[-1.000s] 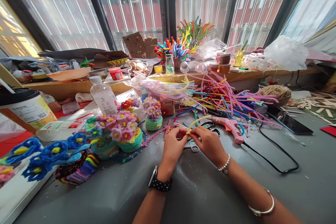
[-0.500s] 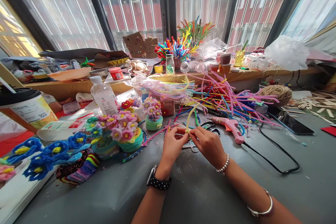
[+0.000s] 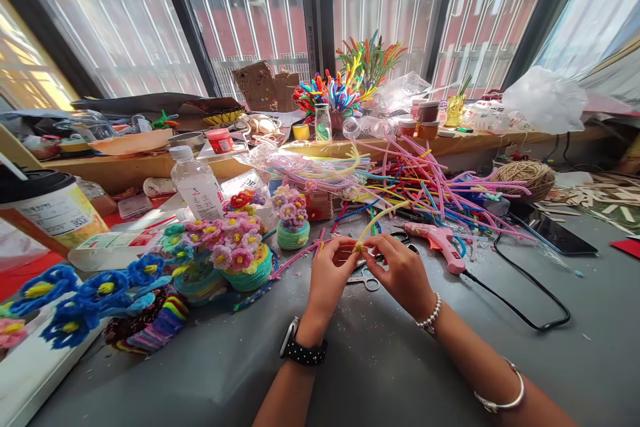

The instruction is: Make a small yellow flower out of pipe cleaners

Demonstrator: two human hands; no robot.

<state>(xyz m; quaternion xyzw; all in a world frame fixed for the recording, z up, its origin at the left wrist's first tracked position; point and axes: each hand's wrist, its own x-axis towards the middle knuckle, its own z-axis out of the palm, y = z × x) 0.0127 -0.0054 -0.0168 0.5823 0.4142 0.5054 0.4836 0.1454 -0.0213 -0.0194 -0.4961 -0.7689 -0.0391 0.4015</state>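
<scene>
My left hand (image 3: 330,275) and my right hand (image 3: 400,271) meet over the grey table (image 3: 380,373), both pinched on a yellow pipe cleaner (image 3: 380,217). Its lower end is wound into a small coil between my fingertips. The free end sticks up and to the right. Scissors (image 3: 367,278) lie on the table under my hands. A pink glue gun (image 3: 439,243) lies just right of my right hand, its black cord (image 3: 525,300) looping away.
A heap of loose pipe cleaners (image 3: 415,180) lies behind my hands. Pipe-cleaner flower pots (image 3: 240,250) and blue flowers (image 3: 75,293) stand at left, with a water bottle (image 3: 197,183) and a lidded cup (image 3: 47,207). A twine ball (image 3: 525,178) and phone (image 3: 563,235) lie right.
The free end of the yellow pipe cleaner has swung up and round as my fingers twist it. My hands have shifted slightly away from me.
</scene>
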